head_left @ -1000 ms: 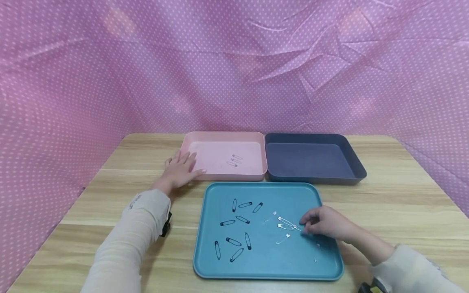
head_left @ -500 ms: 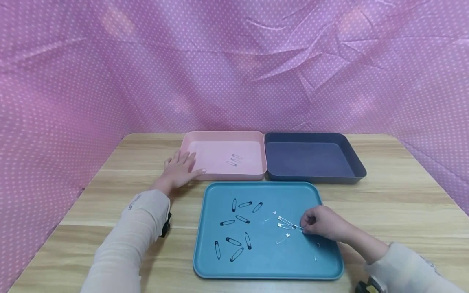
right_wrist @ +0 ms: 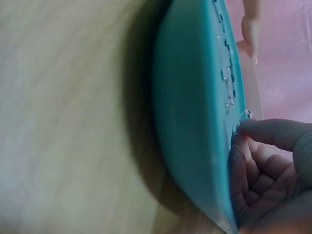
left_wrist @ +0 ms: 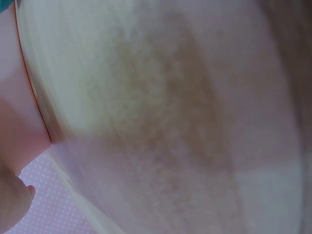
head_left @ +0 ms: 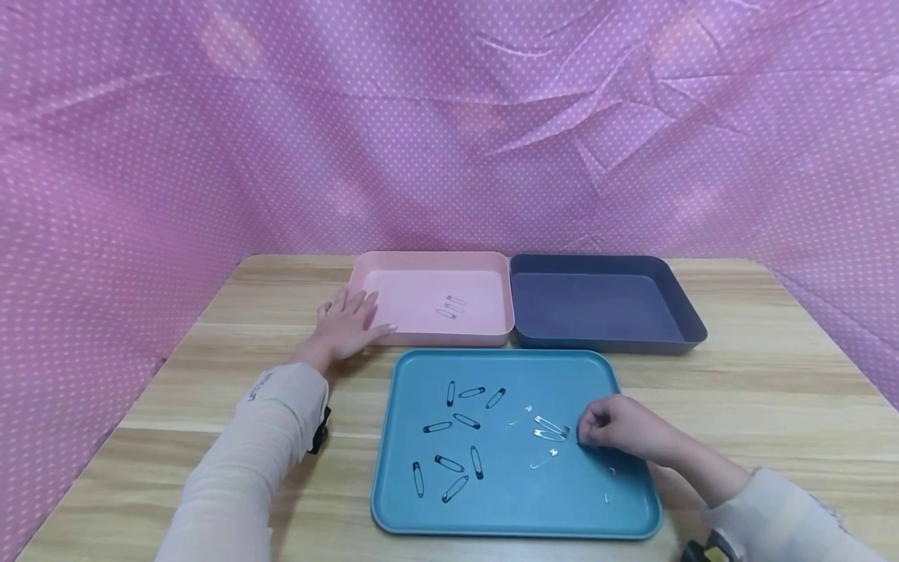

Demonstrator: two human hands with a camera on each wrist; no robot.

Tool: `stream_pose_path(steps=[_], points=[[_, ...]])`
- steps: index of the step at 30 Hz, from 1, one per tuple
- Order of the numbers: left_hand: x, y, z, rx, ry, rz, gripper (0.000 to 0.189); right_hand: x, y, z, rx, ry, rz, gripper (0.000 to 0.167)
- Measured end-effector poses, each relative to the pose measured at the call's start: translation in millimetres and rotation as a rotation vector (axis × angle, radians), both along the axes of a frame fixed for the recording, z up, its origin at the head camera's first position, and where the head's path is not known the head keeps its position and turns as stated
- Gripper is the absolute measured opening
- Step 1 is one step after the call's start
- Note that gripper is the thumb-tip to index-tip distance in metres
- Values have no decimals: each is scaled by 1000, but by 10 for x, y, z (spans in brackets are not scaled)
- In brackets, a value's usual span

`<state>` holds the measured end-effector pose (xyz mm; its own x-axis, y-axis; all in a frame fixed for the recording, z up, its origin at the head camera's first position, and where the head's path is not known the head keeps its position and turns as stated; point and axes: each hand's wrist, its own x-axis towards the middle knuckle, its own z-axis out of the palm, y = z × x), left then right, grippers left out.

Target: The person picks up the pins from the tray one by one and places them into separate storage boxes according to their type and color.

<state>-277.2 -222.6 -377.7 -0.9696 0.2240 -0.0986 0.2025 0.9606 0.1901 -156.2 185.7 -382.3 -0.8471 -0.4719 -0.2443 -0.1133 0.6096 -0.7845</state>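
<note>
My left hand [head_left: 346, 326] rests with spread fingers on the left rim of the pink tray [head_left: 393, 339]. Inside that tray lie several safety pins [head_left: 451, 307]. Over the right side of the blue tray [head_left: 506, 523], my right hand [head_left: 621, 425] has its thumb and fingers together. In the right wrist view, it pinches a silver safety pin [right_wrist: 237, 125], whose clasp end shows beyond the fingertips. Just left of that hand lie silver safety pins [head_left: 550, 426], with another silver safety pin [head_left: 544, 459] below them. Several black safety pins [head_left: 449, 464] are scattered over the tray's left half.
A dark blue tray [head_left: 597, 308] stands against the pink tray's right side, behind the blue tray. Wooden table [head_left: 765, 351] surface surrounds the trays. A pink dotted cloth [head_left: 449, 140] hangs behind and at both sides.
The silver pin that stretched from the right fingertips to the other silver pins no longer shows there in the head view. My left hand stays on the pink tray.
</note>
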Motion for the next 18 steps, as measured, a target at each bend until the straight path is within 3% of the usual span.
stream_pose_path(steps=[6,18], points=[[-12,-15,-18,3,6,5,80,-23,24,40,-77,-61,-2,8],[-14,-12,-4,-11,15,-1,79,-125,-63,122,-137,-49,-20,9]])
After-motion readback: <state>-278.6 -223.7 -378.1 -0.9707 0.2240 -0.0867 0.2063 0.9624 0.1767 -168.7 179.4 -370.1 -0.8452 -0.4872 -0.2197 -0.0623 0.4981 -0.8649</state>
